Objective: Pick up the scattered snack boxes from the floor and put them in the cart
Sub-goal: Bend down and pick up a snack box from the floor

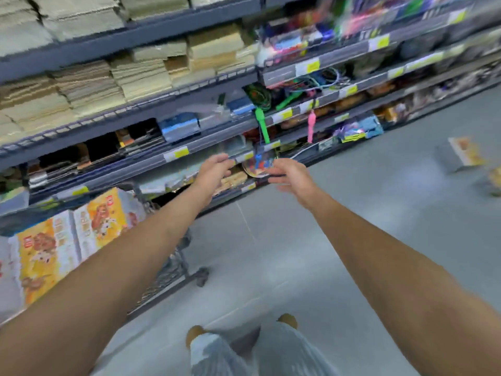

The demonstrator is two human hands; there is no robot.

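Note:
Yellow-and-white snack boxes (67,242) stand inside the wire cart (173,267) at the lower left. Another snack box (461,156) lies on the grey floor at the far right, and part of one more box (494,180) shows at the right edge. Both arms stretch forward over the floor. My left hand (214,169) and my right hand (291,176) are held out in front of the lower shelves, fingers loosely apart, holding nothing. The frame is blurred by motion.
Long store shelving (189,147) runs along the left and back, stacked with paper goods, toys and packets. The grey tiled floor (352,226) stretches to the right. My legs and shoes (195,335) show at the bottom.

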